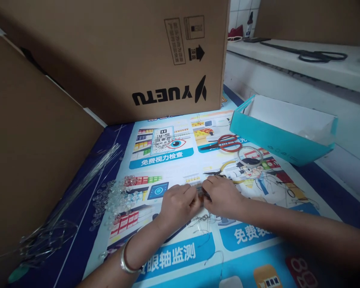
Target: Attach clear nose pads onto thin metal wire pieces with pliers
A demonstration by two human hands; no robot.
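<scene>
My left hand (pixel 180 203) and my right hand (pixel 223 197) meet above the printed sheet, thumbs and fingers pinched together. What lies between the fingertips is mostly hidden and too small to name. Just below the hands are thin bent wire pieces (pixel 204 218), some curling toward me. Yellow-handled pliers (pixel 228 165) lie right behind my right hand, their dark jaws pointing left. To the left of my left hand spreads a pile of clear beads (pixel 117 198). A silver bangle (pixel 124 258) circles my left wrist.
Red-handled scissors (pixel 229 143) and a pale ring-shaped coil (pixel 261 157) lie behind the pliers. Small clear pieces (pixel 162 141) sit farther back. Long wires (pixel 87 176) run along the left. A teal box (pixel 276 136) stands right; cardboard (pixel 114 60) walls the back and left.
</scene>
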